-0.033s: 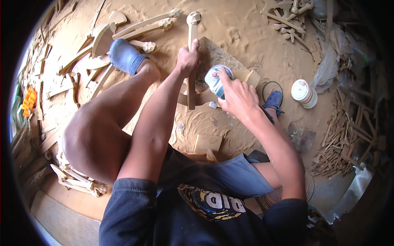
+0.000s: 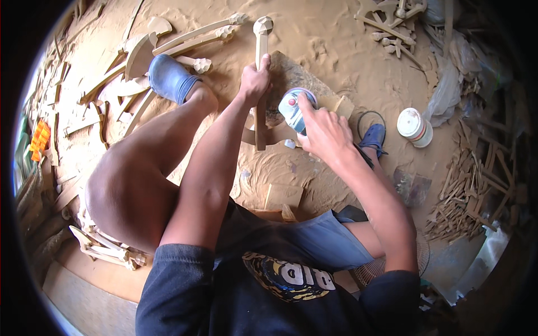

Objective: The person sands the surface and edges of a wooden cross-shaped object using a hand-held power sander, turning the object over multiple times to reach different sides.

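Note:
My left hand (image 2: 255,82) is wrapped around a pale wooden stick (image 2: 261,50) with a faceted knob at its far end. The stick's near end crosses a curved wooden piece (image 2: 279,134); I cannot tell whether the two are joined. Just to the right, my right hand (image 2: 329,132) grips a blue angle grinder (image 2: 292,110) with a red button on its head and a lilac disc rim. The grinder's head is beside the stick, with a gap between them in this view. Its underside is hidden.
Dusty ground lies all around. Carved wooden pieces (image 2: 193,35) are scattered at the left, with a small pile (image 2: 392,33) at the far right. A white tub (image 2: 413,126) stands right of my shoe (image 2: 373,140). Beyond it are plastic bags (image 2: 446,99) and a heap of wooden sticks (image 2: 462,196).

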A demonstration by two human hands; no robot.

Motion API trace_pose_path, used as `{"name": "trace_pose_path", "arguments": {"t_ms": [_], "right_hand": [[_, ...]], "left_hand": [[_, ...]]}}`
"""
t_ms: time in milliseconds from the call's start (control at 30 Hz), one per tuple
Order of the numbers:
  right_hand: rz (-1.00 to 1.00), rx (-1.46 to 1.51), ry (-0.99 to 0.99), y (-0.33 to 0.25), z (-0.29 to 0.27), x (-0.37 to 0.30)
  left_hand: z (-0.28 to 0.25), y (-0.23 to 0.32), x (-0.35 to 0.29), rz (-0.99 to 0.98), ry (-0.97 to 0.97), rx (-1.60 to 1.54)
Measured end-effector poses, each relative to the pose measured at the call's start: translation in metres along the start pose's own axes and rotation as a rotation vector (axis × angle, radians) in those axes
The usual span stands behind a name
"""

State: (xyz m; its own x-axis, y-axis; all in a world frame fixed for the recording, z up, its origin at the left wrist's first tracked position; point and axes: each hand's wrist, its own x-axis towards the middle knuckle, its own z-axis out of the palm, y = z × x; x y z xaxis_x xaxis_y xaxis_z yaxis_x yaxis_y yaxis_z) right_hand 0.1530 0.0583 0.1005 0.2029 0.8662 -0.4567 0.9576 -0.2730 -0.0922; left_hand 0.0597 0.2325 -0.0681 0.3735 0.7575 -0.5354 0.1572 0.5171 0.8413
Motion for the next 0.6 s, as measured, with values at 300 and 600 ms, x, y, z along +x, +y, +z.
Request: {"name": "trace_pose_path", "arguments": {"t_ms": [300, 600], "right_hand": [[0.212, 0.132, 0.202, 0.049, 0.011, -0.04], [0.424, 1.021, 0.793, 0.117, 0.016, -0.146]], "left_hand": [[0.004, -0.002, 0.005, 0.008, -0.053, -0.004], [0.002, -0.003, 0.019, -0.322, -0.361, -0.612]]}}
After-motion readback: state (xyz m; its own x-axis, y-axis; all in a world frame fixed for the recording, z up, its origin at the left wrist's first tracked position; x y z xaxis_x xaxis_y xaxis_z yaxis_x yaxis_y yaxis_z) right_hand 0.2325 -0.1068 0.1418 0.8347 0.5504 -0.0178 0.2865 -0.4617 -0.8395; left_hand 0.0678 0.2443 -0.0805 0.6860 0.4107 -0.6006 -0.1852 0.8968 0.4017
